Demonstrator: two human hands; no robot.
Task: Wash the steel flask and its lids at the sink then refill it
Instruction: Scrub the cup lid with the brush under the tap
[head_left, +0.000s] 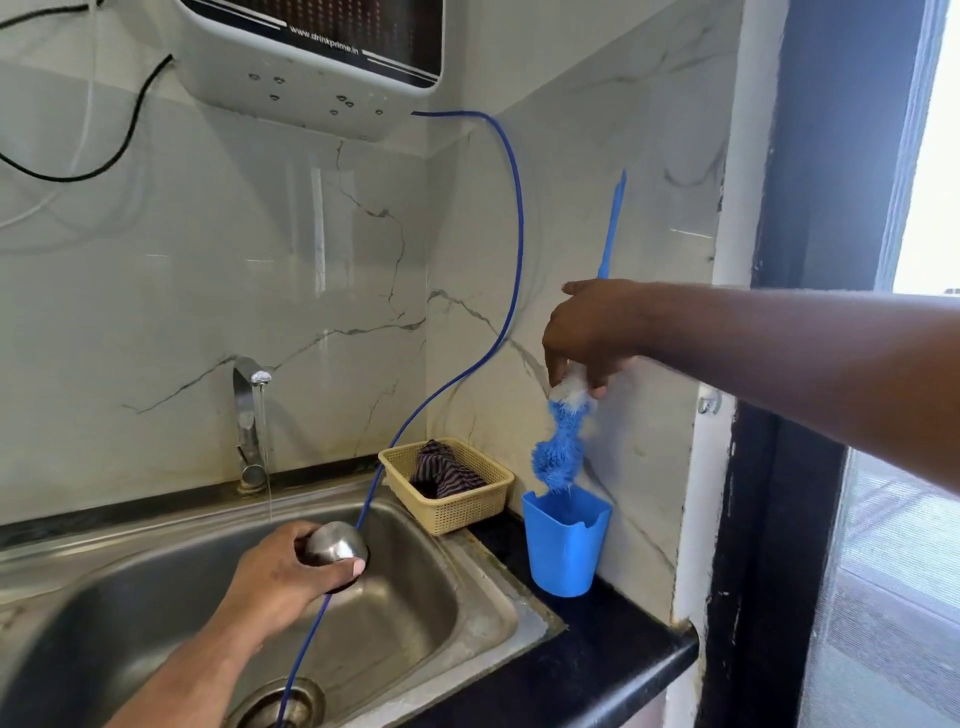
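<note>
Nearest, at the bottom of the steel sink (156, 597), a thin blue tube (514, 208) runs down into the drain (291, 701). Just beyond it the left hand (280, 577) hangs over the basin, fingers and thumb curled round a rounded steel flask part (335, 543); whether this is a lid or the end of the flask itself cannot be told. To the right, on the black counter (597, 660), stands an upright blue cup (566, 545), and just left of it and a little farther back a cream plastic basket (467, 512) holds a dark striped cloth (444, 470). At the far edge of the sink the tap (247, 410) is running, a thin stream of water (267, 467) falling into the basin left of the left hand. Well apart from that hand, up on the right, the right hand (592, 332) grips a blue bottle brush (561, 441) at the white top of its bristles, the handle pointing up past the hand and the bristle tip at the mouth of the cup. Farthest, a white water purifier (311, 62) hangs on the marble wall, with the tube leaving its right side and a black cable (130, 130) looping at its left.
</note>
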